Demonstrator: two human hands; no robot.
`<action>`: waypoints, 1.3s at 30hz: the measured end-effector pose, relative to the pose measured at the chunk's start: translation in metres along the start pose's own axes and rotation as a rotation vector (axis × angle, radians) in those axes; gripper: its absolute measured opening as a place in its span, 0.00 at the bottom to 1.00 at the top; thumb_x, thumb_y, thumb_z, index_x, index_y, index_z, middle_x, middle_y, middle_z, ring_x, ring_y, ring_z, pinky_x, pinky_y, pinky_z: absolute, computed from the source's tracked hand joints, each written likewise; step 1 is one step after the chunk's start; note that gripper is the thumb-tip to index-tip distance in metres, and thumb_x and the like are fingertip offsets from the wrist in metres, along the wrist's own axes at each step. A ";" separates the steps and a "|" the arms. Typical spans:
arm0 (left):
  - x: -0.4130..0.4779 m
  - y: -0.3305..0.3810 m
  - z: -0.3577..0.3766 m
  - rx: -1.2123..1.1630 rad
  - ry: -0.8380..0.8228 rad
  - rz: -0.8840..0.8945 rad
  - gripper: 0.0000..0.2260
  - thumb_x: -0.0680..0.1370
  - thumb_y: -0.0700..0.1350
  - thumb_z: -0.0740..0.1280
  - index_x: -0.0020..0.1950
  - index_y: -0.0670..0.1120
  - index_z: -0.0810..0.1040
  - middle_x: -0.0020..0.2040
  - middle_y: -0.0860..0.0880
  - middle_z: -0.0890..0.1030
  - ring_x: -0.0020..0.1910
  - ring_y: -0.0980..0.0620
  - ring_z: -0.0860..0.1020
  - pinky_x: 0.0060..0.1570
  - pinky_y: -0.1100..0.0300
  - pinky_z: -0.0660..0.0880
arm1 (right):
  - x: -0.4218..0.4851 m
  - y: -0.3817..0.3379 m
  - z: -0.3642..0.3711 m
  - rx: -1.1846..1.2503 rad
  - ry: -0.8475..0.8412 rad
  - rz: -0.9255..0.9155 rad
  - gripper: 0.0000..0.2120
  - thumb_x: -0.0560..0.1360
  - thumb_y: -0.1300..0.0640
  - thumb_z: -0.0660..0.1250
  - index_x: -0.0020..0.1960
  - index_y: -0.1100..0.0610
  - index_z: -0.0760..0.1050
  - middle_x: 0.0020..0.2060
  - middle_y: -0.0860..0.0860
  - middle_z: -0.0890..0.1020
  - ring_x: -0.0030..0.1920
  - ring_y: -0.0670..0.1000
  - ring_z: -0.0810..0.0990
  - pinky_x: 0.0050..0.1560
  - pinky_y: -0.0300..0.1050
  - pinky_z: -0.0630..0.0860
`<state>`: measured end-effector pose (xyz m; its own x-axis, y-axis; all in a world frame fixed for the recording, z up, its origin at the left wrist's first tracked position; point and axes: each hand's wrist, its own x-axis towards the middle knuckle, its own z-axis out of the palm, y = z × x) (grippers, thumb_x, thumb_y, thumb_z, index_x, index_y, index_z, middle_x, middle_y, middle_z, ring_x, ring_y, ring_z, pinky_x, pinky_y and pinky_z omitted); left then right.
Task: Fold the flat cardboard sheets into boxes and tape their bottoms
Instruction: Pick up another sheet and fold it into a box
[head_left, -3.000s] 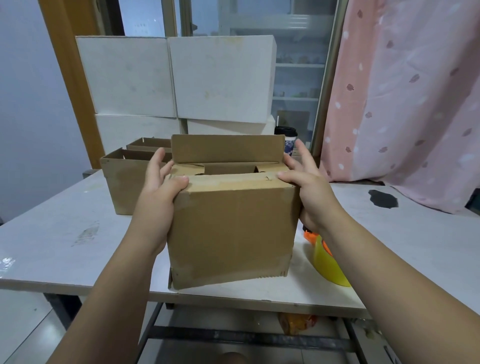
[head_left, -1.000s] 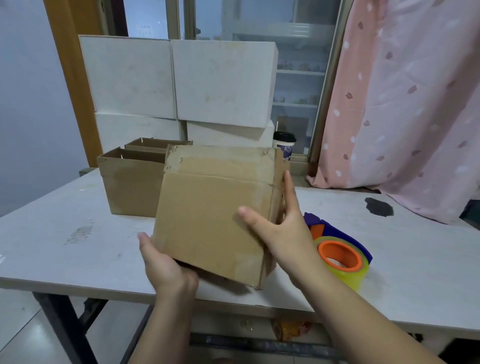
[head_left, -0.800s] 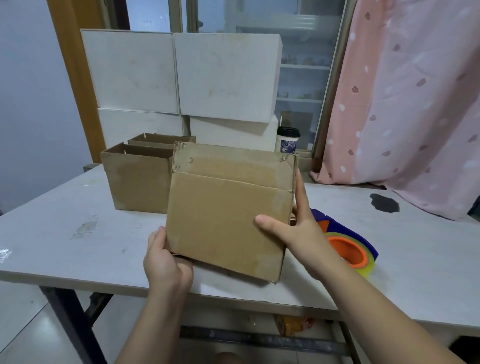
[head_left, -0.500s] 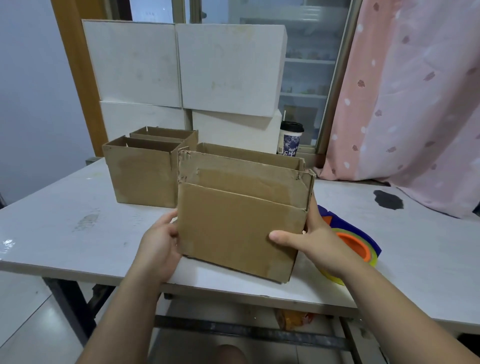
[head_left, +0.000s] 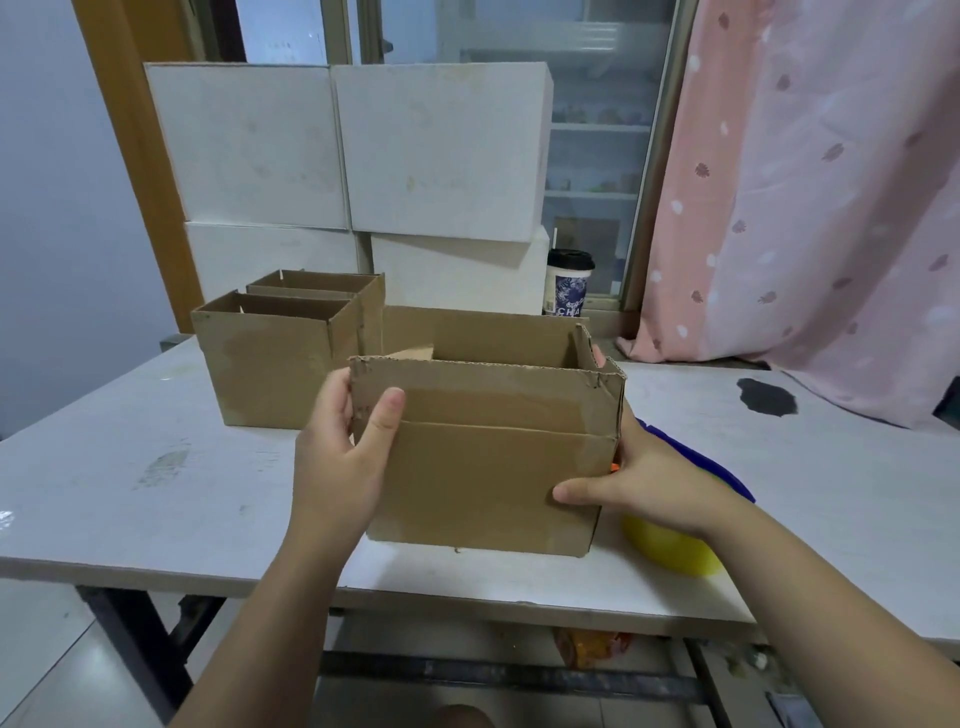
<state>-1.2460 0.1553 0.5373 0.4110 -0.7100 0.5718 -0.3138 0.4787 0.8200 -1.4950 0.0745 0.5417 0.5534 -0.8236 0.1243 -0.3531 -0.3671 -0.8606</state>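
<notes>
Box has been righted from its tilt and set open-top on the table near the front edge, its left corner pinched by the left hand, its right end clasped by the right hand; bottom judged done, box ready for stacking.

An open box stands near the tabletop's front edge, about midway along it. The left hand is on its left end and the right hand on its right end. Just right of it, partly under the right hand, lies a tape roll. Behind it to the left stand two more boxes, one behind the other. Stacked large boxes line the far edge, with a cup just to their right.
</notes>
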 end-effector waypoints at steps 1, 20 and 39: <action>0.000 -0.001 -0.001 0.017 0.003 0.005 0.09 0.73 0.60 0.62 0.50 0.60 0.74 0.47 0.58 0.81 0.48 0.57 0.80 0.47 0.54 0.78 | -0.002 -0.003 0.001 -0.013 0.028 -0.013 0.55 0.65 0.51 0.79 0.73 0.30 0.41 0.65 0.32 0.69 0.60 0.32 0.72 0.52 0.28 0.73; 0.012 -0.011 -0.009 -0.361 -0.251 -0.120 0.07 0.74 0.51 0.64 0.44 0.49 0.75 0.42 0.53 0.82 0.42 0.57 0.80 0.39 0.66 0.76 | 0.005 -0.011 -0.008 -0.919 0.086 -0.220 0.51 0.60 0.20 0.50 0.77 0.43 0.52 0.76 0.36 0.51 0.73 0.35 0.34 0.73 0.56 0.32; 0.015 -0.010 0.007 -0.044 0.072 -0.179 0.17 0.77 0.46 0.67 0.61 0.61 0.68 0.57 0.67 0.69 0.49 0.80 0.69 0.45 0.71 0.67 | 0.016 -0.026 0.017 0.056 0.431 -0.160 0.33 0.76 0.64 0.63 0.74 0.41 0.57 0.68 0.39 0.62 0.69 0.39 0.62 0.65 0.35 0.63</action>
<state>-1.2430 0.1363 0.5374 0.5177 -0.7476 0.4161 -0.1930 0.3717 0.9081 -1.4646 0.0780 0.5574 0.2291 -0.8676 0.4414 -0.2406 -0.4899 -0.8379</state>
